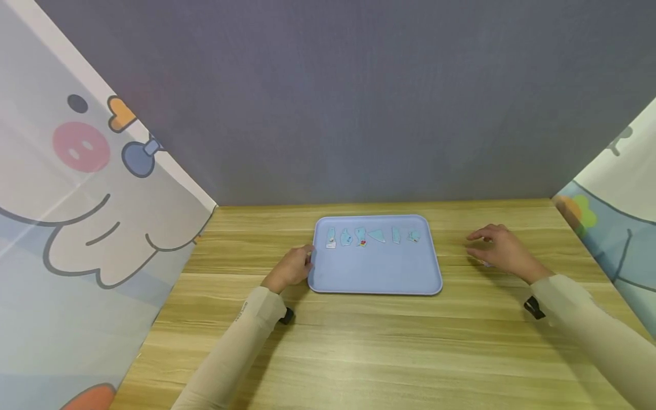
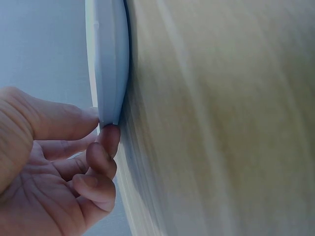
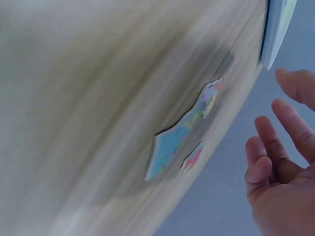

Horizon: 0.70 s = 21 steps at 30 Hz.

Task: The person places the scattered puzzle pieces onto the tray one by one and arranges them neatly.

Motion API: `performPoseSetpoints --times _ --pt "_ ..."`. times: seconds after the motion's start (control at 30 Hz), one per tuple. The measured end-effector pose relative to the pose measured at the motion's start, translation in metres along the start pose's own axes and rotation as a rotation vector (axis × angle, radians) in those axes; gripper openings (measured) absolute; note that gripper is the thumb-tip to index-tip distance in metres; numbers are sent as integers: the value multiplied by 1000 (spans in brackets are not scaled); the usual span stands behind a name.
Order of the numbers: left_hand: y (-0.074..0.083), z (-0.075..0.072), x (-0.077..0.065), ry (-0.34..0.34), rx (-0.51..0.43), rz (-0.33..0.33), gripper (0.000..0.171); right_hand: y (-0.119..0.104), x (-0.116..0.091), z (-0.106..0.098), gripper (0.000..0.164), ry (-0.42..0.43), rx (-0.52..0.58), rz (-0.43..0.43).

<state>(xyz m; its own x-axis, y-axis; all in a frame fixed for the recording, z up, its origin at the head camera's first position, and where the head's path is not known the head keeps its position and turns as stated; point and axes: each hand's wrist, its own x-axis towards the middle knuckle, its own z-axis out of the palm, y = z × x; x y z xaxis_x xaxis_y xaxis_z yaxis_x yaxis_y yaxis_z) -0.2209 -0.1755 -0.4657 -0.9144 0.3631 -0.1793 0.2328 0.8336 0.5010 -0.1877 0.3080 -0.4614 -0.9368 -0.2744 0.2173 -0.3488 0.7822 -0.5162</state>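
Observation:
A pale blue tray (image 1: 374, 276) lies on the wooden table. Along its far side runs a row of several light blue flat pieces, like puzzle pieces, one of them a pointed piece (image 1: 376, 235). My left hand (image 1: 294, 267) pinches the tray's left edge; the left wrist view shows the thumb on the rim (image 2: 109, 64) and a fingertip under it. To the right of the tray, my right hand (image 1: 499, 250) hovers with fingers spread and holds nothing. Beneath it on the table lie a blue multicoloured piece (image 3: 172, 142) and a smaller pinkish piece (image 3: 193, 157).
A grey panel (image 1: 379, 102) stands behind the table (image 1: 369, 353). Cartoon-printed sheets border it, a left sheet (image 1: 61, 239) and a right sheet (image 1: 630, 188). The tray's right corner (image 3: 278, 34) shows at the top of the right wrist view.

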Motion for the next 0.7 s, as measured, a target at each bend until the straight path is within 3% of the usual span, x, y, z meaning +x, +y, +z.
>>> performPoseSetpoints --times 0.2,0.33,0.43,0.57,0.7 --pt "-1 0 -1 9 3 19 47 8 -13 -1 28 40 -37 -30" --pt "-1 0 -1 11 0 24 47 14 -20 -1 32 23 -58 1" --pt "-1 0 -1 11 -1 25 47 16 -25 -5 38 1 -72 122" --pt "-2 1 0 12 1 31 47 16 -32 -11 56 -70 -91 306" --pt "-2 0 0 11 0 30 47 14 -36 -14 67 -142 -116 369"
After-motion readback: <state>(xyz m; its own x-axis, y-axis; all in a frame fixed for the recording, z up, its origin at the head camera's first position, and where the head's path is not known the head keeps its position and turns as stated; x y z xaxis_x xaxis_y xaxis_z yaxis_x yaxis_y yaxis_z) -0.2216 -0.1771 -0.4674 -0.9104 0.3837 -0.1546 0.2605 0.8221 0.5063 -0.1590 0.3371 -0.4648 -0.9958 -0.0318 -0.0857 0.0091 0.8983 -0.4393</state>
